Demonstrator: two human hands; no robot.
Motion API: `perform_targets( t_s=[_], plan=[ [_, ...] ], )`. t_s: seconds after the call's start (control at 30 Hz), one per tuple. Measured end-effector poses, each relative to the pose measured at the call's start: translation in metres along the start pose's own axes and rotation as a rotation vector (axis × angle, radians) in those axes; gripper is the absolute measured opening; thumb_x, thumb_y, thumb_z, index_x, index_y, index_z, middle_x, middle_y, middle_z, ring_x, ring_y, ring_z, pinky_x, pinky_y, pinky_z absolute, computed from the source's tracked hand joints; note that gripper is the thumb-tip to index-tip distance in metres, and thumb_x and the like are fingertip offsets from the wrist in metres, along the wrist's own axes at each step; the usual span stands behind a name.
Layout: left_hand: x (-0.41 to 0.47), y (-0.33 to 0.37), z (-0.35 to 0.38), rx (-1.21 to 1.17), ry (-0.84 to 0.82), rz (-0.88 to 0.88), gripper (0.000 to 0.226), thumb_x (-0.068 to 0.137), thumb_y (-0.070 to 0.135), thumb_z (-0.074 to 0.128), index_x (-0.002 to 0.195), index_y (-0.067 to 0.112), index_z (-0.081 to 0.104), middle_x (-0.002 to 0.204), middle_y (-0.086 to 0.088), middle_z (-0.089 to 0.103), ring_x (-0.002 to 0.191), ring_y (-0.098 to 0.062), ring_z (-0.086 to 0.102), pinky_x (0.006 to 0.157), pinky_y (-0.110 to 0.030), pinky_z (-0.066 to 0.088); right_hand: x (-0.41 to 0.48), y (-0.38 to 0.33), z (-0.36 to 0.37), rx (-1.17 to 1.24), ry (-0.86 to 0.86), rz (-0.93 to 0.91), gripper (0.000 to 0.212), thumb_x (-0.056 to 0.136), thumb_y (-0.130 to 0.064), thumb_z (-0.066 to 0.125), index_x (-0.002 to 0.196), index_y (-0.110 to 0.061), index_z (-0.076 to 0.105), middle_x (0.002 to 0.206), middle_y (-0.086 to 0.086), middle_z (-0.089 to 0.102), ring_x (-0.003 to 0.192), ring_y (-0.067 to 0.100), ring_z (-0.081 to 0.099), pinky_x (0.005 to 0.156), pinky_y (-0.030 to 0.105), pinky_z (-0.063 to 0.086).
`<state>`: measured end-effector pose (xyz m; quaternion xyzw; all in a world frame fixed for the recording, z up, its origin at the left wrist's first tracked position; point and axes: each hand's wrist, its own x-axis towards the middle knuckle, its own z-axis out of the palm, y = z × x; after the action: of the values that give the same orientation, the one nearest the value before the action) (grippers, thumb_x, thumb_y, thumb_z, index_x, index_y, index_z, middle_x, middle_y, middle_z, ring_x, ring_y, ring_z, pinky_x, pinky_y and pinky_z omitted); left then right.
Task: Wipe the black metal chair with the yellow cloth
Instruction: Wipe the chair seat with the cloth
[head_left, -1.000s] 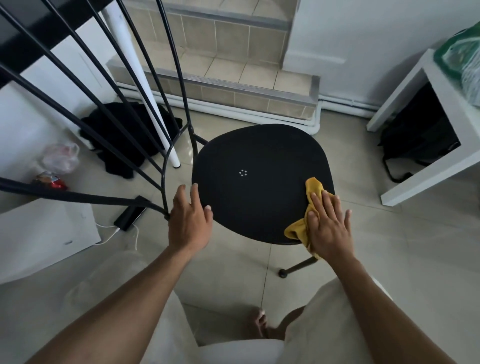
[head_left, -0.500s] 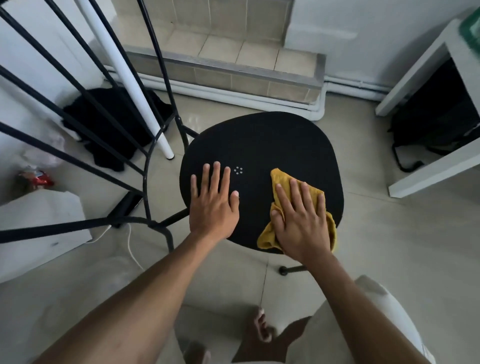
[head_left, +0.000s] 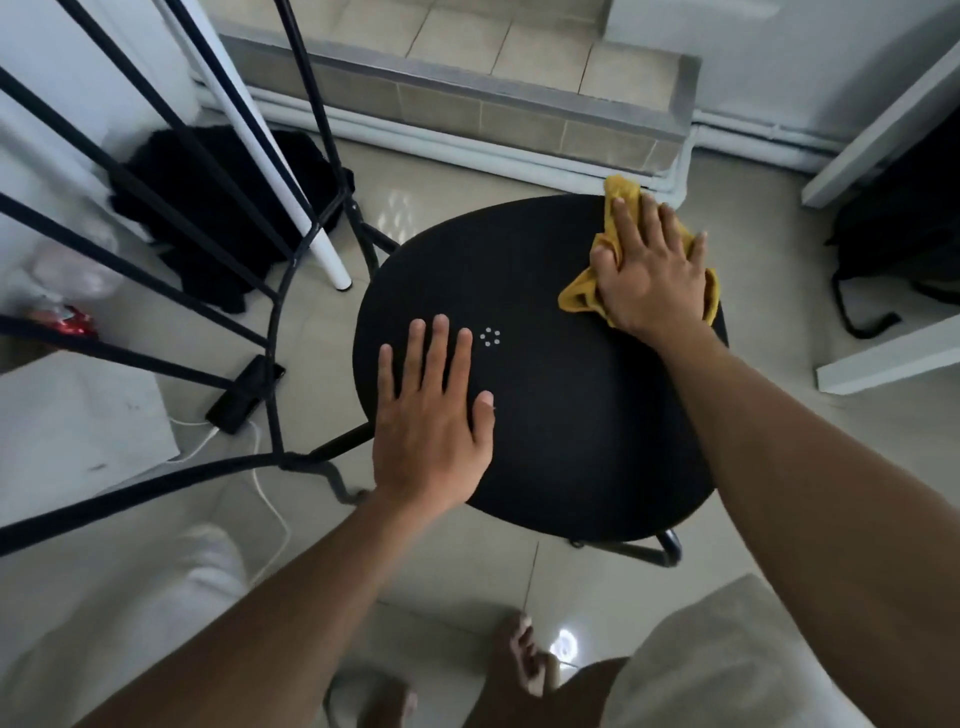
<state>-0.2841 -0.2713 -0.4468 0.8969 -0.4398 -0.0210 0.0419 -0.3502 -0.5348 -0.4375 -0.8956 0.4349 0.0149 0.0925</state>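
Note:
The black metal chair (head_left: 566, 395) stands on the tiled floor, its rounded seat facing up and its thin barred backrest (head_left: 156, 218) rising at the left. A crumpled yellow cloth (head_left: 621, 205) lies on the seat's far right edge. My right hand (head_left: 649, 270) presses flat on the cloth, fingers spread, covering most of it. My left hand (head_left: 431, 415) rests flat on the seat's left side, fingers apart, holding nothing, just beside a small ring of holes (head_left: 490, 336).
A tiled step (head_left: 467, 78) runs across the back. A white pole (head_left: 291, 187) and dark clothing (head_left: 218, 208) lie behind the backrest. A black power adapter with white cable (head_left: 244, 395) lies on the floor at left. A white table (head_left: 883, 358) with a black bag (head_left: 898, 244) stands at right.
My right hand has slid the yellow cloth from the seat's near right edge across to its far right edge. My left hand moved from the seat's rim onto the seat and stays flat there.

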Motion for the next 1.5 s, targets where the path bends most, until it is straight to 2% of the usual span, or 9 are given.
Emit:
perform_targets(
  t_s=[0.27, 0.7, 0.9, 1.0, 1.07, 1.1, 1.2, 1.3, 1.5],
  plan=[
    [0.000, 0.000, 0.001, 0.004, -0.012, -0.018, 0.063, 0.097, 0.045, 0.022, 0.153, 0.015, 0.019, 0.162, -0.009, 0.011, 0.149, -0.027, 0.003, 0.118, -0.053, 0.010, 0.010, -0.011, 0.002, -0.010, -0.029, 0.051, 0.066, 0.097, -0.055, 0.012, 0.158, -0.031, 0.003, 0.167, 0.001, 0.000, 0.153, 0.026, -0.005, 0.119, 0.062, -0.003],
    [-0.001, -0.001, -0.004, -0.170, 0.045, -0.033, 0.064, 0.099, 0.046, 0.005, 0.150, 0.015, 0.028, 0.160, -0.005, 0.020, 0.149, -0.021, 0.008, 0.120, -0.048, 0.008, -0.151, -0.061, 0.023, -0.067, -0.071, -0.320, 0.062, 0.100, -0.053, 0.011, 0.158, -0.029, 0.010, 0.166, -0.004, 0.006, 0.153, 0.019, -0.002, 0.122, 0.055, 0.001],
    [0.010, -0.043, -0.009, -0.122, 0.037, 0.113, 0.051, 0.100, 0.039, 0.023, 0.147, 0.025, 0.034, 0.157, -0.001, 0.029, 0.145, -0.021, 0.021, 0.112, -0.047, 0.025, -0.207, -0.038, 0.024, -0.125, -0.140, -0.414, 0.058, 0.103, -0.052, 0.009, 0.158, -0.033, 0.006, 0.166, -0.008, 0.003, 0.153, 0.018, -0.006, 0.123, 0.053, 0.002],
    [0.012, -0.057, -0.005, -0.229, 0.039, -0.148, 0.055, 0.100, 0.040, 0.024, 0.152, 0.023, 0.021, 0.160, -0.009, 0.014, 0.146, -0.031, 0.016, 0.116, -0.052, 0.020, -0.213, -0.032, 0.023, -0.159, -0.149, -0.446, 0.057, 0.104, -0.052, 0.009, 0.158, -0.032, 0.006, 0.166, -0.007, 0.004, 0.153, 0.018, -0.005, 0.122, 0.055, 0.006],
    [0.008, -0.047, -0.006, -0.355, 0.020, -0.294, 0.059, 0.101, 0.041, 0.025, 0.154, 0.020, 0.011, 0.160, -0.013, 0.010, 0.134, -0.034, 0.040, 0.100, -0.042, 0.044, -0.215, -0.031, 0.022, -0.184, -0.158, -0.453, 0.058, 0.104, -0.052, 0.008, 0.158, -0.031, 0.004, 0.166, -0.006, 0.003, 0.153, 0.019, -0.004, 0.122, 0.056, 0.007],
    [0.009, -0.048, -0.006, -0.371, 0.018, -0.302, 0.060, 0.101, 0.041, 0.026, 0.154, 0.018, 0.009, 0.160, -0.012, 0.011, 0.118, -0.031, 0.056, 0.079, -0.031, 0.051, -0.209, -0.036, 0.024, -0.189, -0.164, -0.477, 0.059, 0.103, -0.052, 0.006, 0.158, -0.032, 0.001, 0.166, -0.006, 0.001, 0.153, 0.020, -0.005, 0.121, 0.057, 0.007],
    [0.006, -0.049, -0.009, -0.377, 0.012, -0.266, 0.062, 0.101, 0.041, 0.026, 0.154, 0.014, 0.008, 0.155, -0.008, 0.022, 0.081, -0.022, 0.066, 0.047, -0.012, 0.025, -0.194, -0.049, 0.023, -0.182, -0.187, -0.532, 0.060, 0.101, -0.055, 0.000, 0.157, -0.034, -0.006, 0.166, -0.007, -0.005, 0.153, 0.020, -0.009, 0.121, 0.058, 0.004],
    [0.006, -0.052, -0.005, -0.380, 0.036, -0.239, 0.064, 0.100, 0.045, 0.021, 0.154, 0.012, 0.009, 0.149, -0.011, 0.029, 0.074, -0.019, 0.063, 0.046, -0.009, 0.020, -0.157, -0.074, 0.026, -0.132, -0.157, -0.532, 0.060, 0.101, -0.055, 0.002, 0.157, -0.034, -0.004, 0.166, -0.007, -0.004, 0.153, 0.020, -0.009, 0.122, 0.057, 0.002],
    [0.003, -0.052, -0.008, -0.410, 0.046, -0.201, 0.069, 0.097, 0.052, 0.012, 0.154, 0.012, 0.008, 0.149, -0.013, 0.028, 0.076, -0.023, 0.065, 0.056, -0.026, 0.050, -0.057, -0.109, 0.027, -0.100, -0.084, -0.460, 0.061, 0.100, -0.053, 0.008, 0.157, -0.034, -0.002, 0.166, -0.006, -0.005, 0.153, 0.018, -0.008, 0.122, 0.054, -0.002]
  ],
)
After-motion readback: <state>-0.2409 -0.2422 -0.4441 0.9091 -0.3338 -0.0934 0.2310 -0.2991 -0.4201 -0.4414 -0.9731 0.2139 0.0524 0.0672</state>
